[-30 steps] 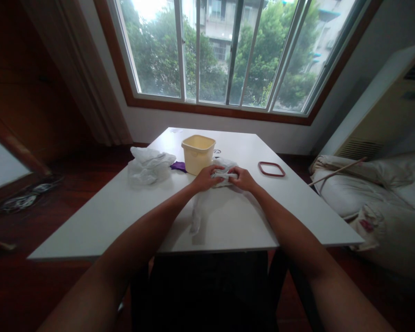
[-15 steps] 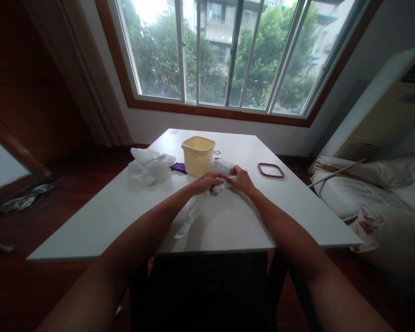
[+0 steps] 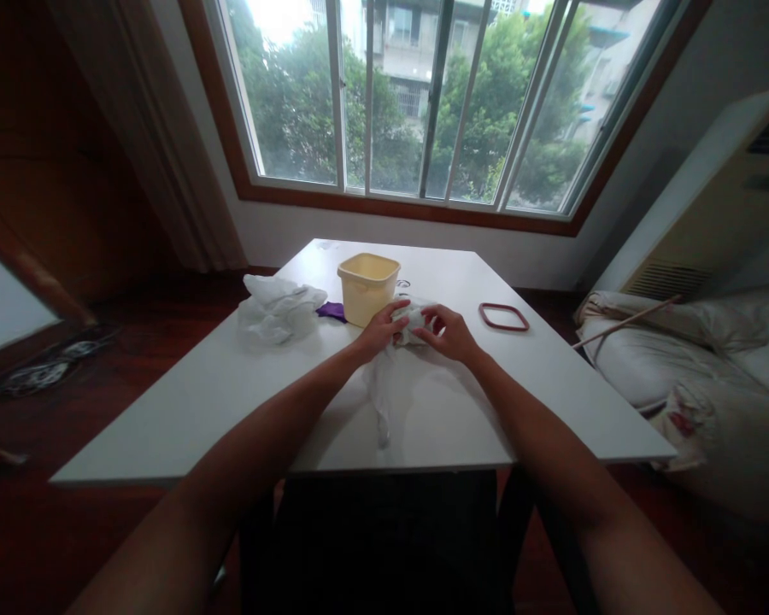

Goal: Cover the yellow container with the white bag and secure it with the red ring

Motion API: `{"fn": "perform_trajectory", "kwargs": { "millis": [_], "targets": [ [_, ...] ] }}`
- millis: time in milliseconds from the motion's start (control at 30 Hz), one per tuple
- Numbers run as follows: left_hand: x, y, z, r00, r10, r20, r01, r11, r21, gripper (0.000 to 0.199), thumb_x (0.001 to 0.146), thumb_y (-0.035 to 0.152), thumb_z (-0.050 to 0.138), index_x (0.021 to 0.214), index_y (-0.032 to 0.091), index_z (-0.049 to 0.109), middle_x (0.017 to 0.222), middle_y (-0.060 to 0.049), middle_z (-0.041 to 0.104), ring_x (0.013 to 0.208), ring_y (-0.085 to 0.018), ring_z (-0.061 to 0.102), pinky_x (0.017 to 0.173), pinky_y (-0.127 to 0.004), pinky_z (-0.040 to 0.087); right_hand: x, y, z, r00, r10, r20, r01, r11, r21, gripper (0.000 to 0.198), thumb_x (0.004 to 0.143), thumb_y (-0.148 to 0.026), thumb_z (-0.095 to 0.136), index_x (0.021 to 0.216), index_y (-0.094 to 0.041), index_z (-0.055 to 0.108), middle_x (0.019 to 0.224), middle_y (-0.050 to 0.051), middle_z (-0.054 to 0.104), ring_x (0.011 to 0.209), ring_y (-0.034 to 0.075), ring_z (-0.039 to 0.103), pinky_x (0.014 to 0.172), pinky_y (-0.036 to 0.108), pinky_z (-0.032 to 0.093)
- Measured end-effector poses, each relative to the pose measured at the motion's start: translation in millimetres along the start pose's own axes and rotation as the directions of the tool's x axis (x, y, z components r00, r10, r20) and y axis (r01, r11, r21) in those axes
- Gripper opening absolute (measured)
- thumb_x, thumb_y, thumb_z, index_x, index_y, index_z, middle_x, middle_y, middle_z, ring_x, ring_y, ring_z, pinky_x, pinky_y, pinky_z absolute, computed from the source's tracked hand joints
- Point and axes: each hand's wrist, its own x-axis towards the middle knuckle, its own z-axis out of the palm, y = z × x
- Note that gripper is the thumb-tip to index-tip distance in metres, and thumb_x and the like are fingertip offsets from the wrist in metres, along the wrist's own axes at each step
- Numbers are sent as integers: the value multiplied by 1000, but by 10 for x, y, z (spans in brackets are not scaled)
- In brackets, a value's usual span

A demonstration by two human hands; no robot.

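A crumpled white plastic bag (image 3: 413, 323) lies bunched between my two hands, close to the yellow square tub (image 3: 366, 295). My left hand (image 3: 379, 331) grips its left side, thumb and fingers closed on it. From the other side my right hand (image 3: 452, 335) curls its thumb and bent fingers around the bunch; the exact contact of the fingertips is blurred. A thin strip of the bag (image 3: 379, 401) trails toward the table's front edge. Part of the bag is hidden behind my fingers.
On the white table (image 3: 231, 418) sit another crumpled white bag (image 3: 278, 309), a purple cloth-like piece (image 3: 331, 311) and a dark red square ring (image 3: 503, 317). Small dark loops (image 3: 403, 284) lie behind the tub. Large sacks (image 3: 641, 342) stand at the right.
My left hand has turned more upright over the bag, and my right fingers have spread wider around it. The trailing strip has swung right.
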Motion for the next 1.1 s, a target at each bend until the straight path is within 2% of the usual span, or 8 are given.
{"fn": "perform_trajectory", "kwargs": {
  "millis": [167,300,400,567,700,833,967,1100],
  "targets": [
    [-38,15,28,997,-31,69,29,999,28,71,76,46,74,135,14,52,66,5,52,45,-3,39,43,-18,30,4,-32,104,998,0,65,1,1000,-8,32,83,-44,66,103,-19,65,75,2,64,63,15,55,63,29,46],
    [-42,23,54,1000,-14,18,12,994,106,63,80,46,70,132,14,55,61,6,48,44,-3,37,43,-18,29,12,-3,88,997,0,80,1,1000,-21,24,84,-41,65,92,-19,67,70,1,61,61,14,54,63,28,45],
    [-26,13,38,998,39,-44,-30,981,190,59,79,45,70,128,14,57,63,4,56,48,-5,44,47,-18,34,13,7,65,998,-5,67,5,1000,-3,23,83,-37,65,96,-18,68,70,1,63,61,14,55,64,28,46],
    [12,-11,-59,988,126,-84,-98,955,280,56,74,42,75,118,12,63,85,-5,70,67,-12,61,63,-23,48,19,8,45,999,8,42,-9,1000,7,20,83,-34,63,91,-17,70,75,4,68,63,15,58,63,28,47],
    [3,16,-111,956,285,-63,-201,800,565,38,80,44,68,106,15,70,92,-6,71,77,-15,64,70,-26,49,22,-18,20,999,36,11,-36,999,-9,22,86,-39,62,88,-18,69,75,4,69,62,15,58,62,28,46],
    [-43,79,-132,893,427,139,-387,576,720,33,92,43,56,109,18,70,99,-7,71,90,-18,65,82,-28,49,21,-28,-6,997,65,-46,-67,997,-41,26,87,-44,61,83,-19,67,72,3,67,62,15,55,61,28,44],
    [-67,124,-144,867,442,232,-437,446,781,35,96,43,50,113,20,70,101,-8,71,92,-19,66,84,-29,48,33,10,-35,989,98,-111,-108,991,-84,24,87,-43,60,80,-20,66,67,2,64,59,15,53,59,28,41],
    [-65,144,-174,878,415,238,-412,402,818,35,95,43,52,116,21,69,104,-8,72,90,-19,68,81,-28,48,54,89,-95,976,135,-172,-154,982,-105,23,86,-41,60,78,-20,64,65,1,63,58,15,52,57,28,39]
  ]
}}
